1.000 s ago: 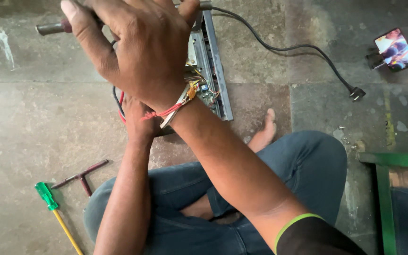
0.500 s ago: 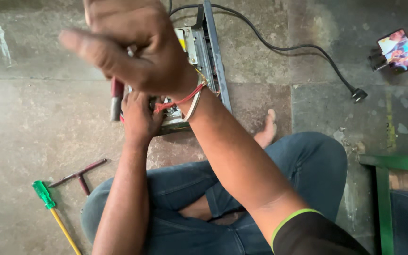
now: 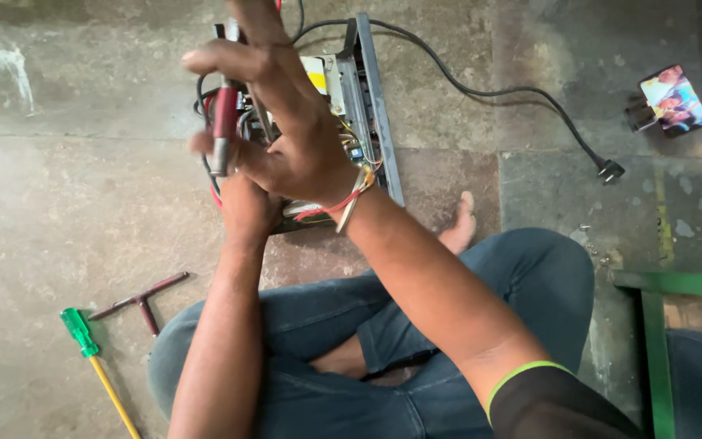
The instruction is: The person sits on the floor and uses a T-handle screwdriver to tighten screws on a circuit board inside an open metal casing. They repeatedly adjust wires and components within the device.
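My right hand [image 3: 294, 146] reaches across from the lower right and grips a red-handled tool [image 3: 223, 122], which stands nearly upright at the hand's left side. Red thread bands circle that wrist. Just below it, my left hand [image 3: 245, 207] comes up from the bottom. Its fingers are hidden behind the right hand, so what it holds does not show. Both hands hover over an opened metal device chassis [image 3: 371, 106] with coloured wires and boards inside, lying on the concrete floor.
A black power cord [image 3: 489, 89] runs from the chassis to a plug [image 3: 609, 171]. A phone [image 3: 674, 99] lies at the right. A green-handled screwdriver [image 3: 83, 333] and a T-shaped wrench [image 3: 144, 299] lie at the left. A green metal frame [image 3: 652, 325] stands at the lower right beside my crossed legs.
My right hand turned the red-handled tool from lying sideways at the top to standing upright at the left, and dropped slightly. The left hand stayed beneath it.
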